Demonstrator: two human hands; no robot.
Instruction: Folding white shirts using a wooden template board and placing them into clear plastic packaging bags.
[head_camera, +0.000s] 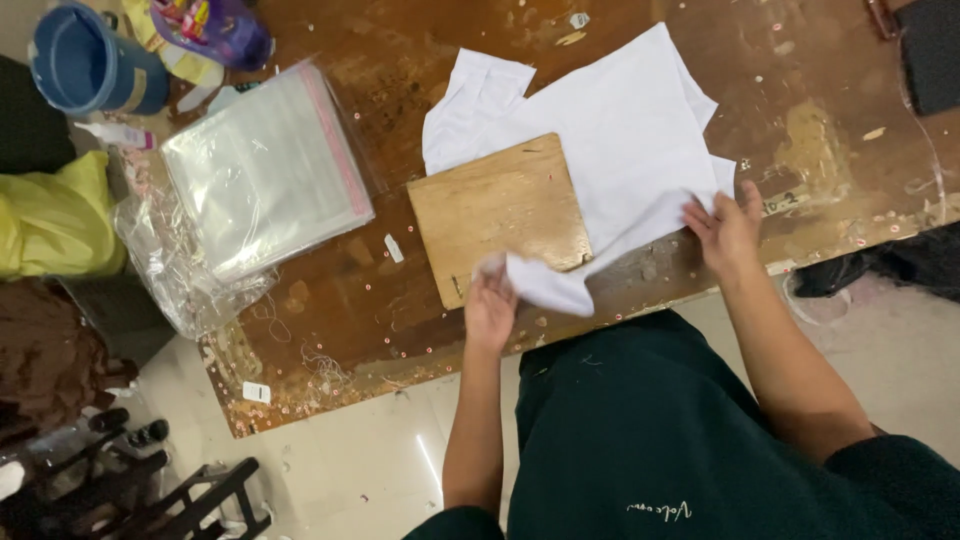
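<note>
Left hand (490, 305) fingers pinch white garment (620, 150) corner; right hand (728, 232) fingers grip its edge.

Board (497, 215) on table (820, 90), shirt (620, 140) partly over it; bag stack (265, 165) to its left, bucket (85, 60) behind that.

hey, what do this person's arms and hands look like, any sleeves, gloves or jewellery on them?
Both hands are bare: no gloves on the left hand or the right hand, and no rings, watch or bracelet that I can make out. The forearms are uncovered too. Dark green sleeves of a fleecy-looking top are pushed up to about the elbows. The top has a small line of pale embroidered script on its front.
</note>
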